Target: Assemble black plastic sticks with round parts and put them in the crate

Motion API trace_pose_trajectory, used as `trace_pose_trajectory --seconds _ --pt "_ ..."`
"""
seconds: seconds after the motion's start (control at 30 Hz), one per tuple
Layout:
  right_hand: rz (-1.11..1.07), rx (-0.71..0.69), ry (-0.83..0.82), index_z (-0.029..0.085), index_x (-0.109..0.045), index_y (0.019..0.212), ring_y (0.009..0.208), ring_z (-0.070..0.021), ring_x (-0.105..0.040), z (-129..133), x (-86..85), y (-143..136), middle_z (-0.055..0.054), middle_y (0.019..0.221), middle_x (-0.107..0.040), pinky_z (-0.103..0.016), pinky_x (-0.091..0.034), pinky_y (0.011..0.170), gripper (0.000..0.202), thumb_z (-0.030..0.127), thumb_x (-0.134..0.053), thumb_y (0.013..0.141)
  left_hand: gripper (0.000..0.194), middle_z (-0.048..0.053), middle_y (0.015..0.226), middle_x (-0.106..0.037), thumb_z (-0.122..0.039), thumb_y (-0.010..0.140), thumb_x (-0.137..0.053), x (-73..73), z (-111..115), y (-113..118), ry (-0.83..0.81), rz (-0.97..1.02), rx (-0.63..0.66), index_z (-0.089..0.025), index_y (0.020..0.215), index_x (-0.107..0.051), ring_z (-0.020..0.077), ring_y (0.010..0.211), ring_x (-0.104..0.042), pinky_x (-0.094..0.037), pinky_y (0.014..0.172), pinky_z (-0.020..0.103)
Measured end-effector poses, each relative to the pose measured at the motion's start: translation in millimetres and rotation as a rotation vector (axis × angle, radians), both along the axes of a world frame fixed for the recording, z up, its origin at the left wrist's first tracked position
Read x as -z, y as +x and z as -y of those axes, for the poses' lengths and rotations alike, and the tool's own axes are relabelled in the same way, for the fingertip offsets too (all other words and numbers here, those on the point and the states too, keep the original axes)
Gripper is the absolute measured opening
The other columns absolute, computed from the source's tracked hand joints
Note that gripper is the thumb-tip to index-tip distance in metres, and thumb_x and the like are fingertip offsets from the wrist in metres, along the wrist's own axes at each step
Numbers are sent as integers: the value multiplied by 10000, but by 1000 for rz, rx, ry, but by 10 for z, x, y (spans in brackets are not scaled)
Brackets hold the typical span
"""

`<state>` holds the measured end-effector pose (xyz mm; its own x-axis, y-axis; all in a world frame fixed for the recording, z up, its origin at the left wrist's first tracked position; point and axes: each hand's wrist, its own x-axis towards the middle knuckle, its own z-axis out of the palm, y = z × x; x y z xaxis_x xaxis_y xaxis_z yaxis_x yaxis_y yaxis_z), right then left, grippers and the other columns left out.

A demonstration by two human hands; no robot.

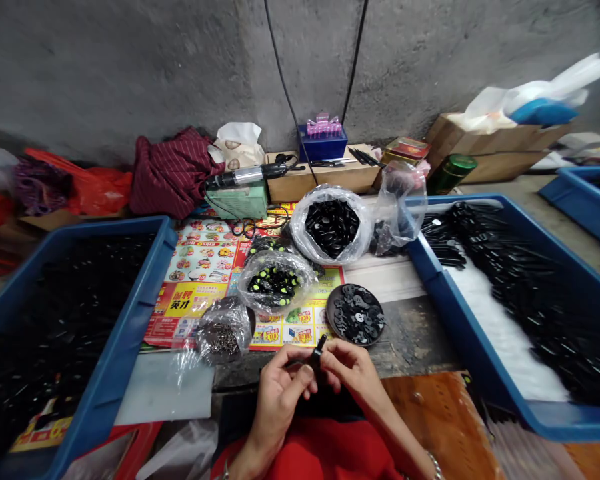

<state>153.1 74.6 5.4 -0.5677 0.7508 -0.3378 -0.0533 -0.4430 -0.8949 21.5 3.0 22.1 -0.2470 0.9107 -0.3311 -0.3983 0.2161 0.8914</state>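
Near the bottom centre, my left hand [283,385] is closed on a small black part [318,351] that points up between the hands. The fingers of my right hand [349,367] pinch the same part from the other side; its lower portion is hidden by the fingers. Just beyond the hands is a round dish [356,315] of flat black pieces. Left of it sit a plastic bag [277,283] of black and yellow-green pieces and a bag of small metal screws [225,339]. Behind them stands a larger bag [331,223] full of black pieces.
Blue bins [130,333] [473,340] with black parts flank the work surface. Advertising sheets [200,267] lie under the bags. Along the wall are an electric screwdriver [243,175] on a green box [237,200], a wooden box [325,179] and a green tin [453,173].
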Motion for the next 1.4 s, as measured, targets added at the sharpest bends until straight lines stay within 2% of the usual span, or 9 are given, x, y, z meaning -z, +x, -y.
trace_pose_trajectory --seconds 0.1,0.27,0.47,0.57,0.67,0.87,1.03,1.1,1.4 --pt "-12 37 12 143 -659 839 451 -86 -509 -24 -68 11 31 574 -583 -173 -424 408 398 519 -731 730 238 44 761 -682 -269 748 -749 -7 -7 -13 -19 37 37 -148 928 -650 116 580 -589 -443 502 192" --pt "35 129 -60 153 -622 693 434 -90 -512 -80 -142 35 24 546 -600 -198 -457 430 421 543 -776 655 304 63 916 -692 -209 686 -791 -3 -2 -74 1 20 88 -170 966 -680 182 800 -642 -529 690 254" --pt "-72 85 -91 156 -686 868 558 -122 -584 -30 -50 29 8 658 -645 -209 -485 491 395 464 -811 654 254 57 880 -690 -206 725 -768 -56 -10 -77 -51 158 82 -157 955 -673 177 728 -669 -521 614 239" --pt "-93 75 -53 149 -691 825 576 -117 -576 2 -26 15 4 684 -651 -201 -470 507 320 413 -805 684 243 59 856 -696 -194 729 -763 -94 -23 -56 -64 182 89 -147 948 -669 180 723 -674 -528 633 248" --pt "-57 110 -32 144 -697 786 584 -116 -565 -4 -66 25 4 689 -655 -206 -471 538 292 396 -805 686 230 58 827 -702 -202 725 -763 -95 -24 -72 -53 114 98 -140 929 -677 159 684 -649 -537 651 255" --pt "13 242 9 149 -703 812 576 -123 -578 -46 -122 75 15 646 -642 -216 -484 571 289 401 -793 704 150 67 867 -709 -220 742 -725 -14 8 -149 -16 -159 64 -150 874 -713 198 787 -651 -546 675 252" --pt "23 171 16 147 -734 946 782 -224 -680 56 -27 41 -58 847 -745 -301 -548 715 397 386 -836 646 93 44 824 -710 -199 743 -694 -32 13 -124 -10 -267 41 -163 830 -693 190 773 -661 -541 707 245" --pt "22 184 41 149 -742 946 827 -248 -690 117 -9 16 -78 909 -755 -321 -554 739 373 390 -816 671 84 37 826 -707 -186 746 -678 -54 8 -110 2 -296 50 -170 829 -682 186 783 -661 -537 724 243" --pt "121 180 254 165 -755 950 894 -280 -689 208 -130 -34 -114 970 -756 -321 -558 739 262 350 -730 766 139 1 784 -618 -91 745 -570 -82 -16 -91 43 -417 91 -189 836 -607 160 745 -600 -496 691 223"
